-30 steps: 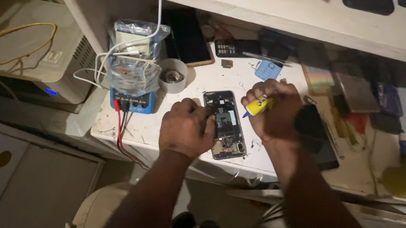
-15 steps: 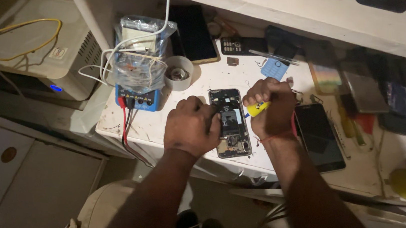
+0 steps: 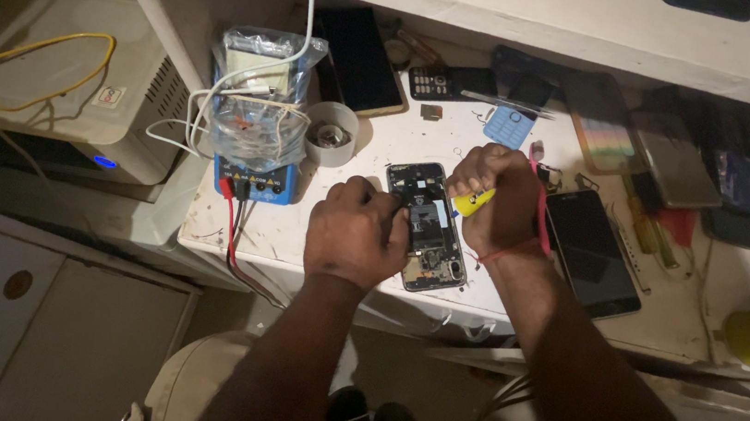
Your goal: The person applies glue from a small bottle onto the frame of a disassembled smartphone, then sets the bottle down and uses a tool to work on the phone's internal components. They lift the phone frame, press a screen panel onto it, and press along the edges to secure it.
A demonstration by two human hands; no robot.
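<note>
An opened smartphone [image 3: 429, 225] with its back cover off lies on the white worktable [image 3: 335, 234], its insides showing. My left hand [image 3: 356, 232] rests on the phone's left edge and holds it down. My right hand [image 3: 493, 195] is closed around a yellow-handled screwdriver [image 3: 474, 202], whose tip points down at the upper part of the phone. A red thread circles my right wrist.
A blue power supply [image 3: 253, 175] under a plastic bag with cables stands left of the phone, a roll of tape [image 3: 330, 133] beside it. Other phones [image 3: 592, 252], screens and small tools lie to the right and back. A beige box [image 3: 54, 84] sits at left.
The view has shifted slightly. Both hands stay on the phone; my right hand with the screwdriver has moved a little down toward the phone's upper part.
</note>
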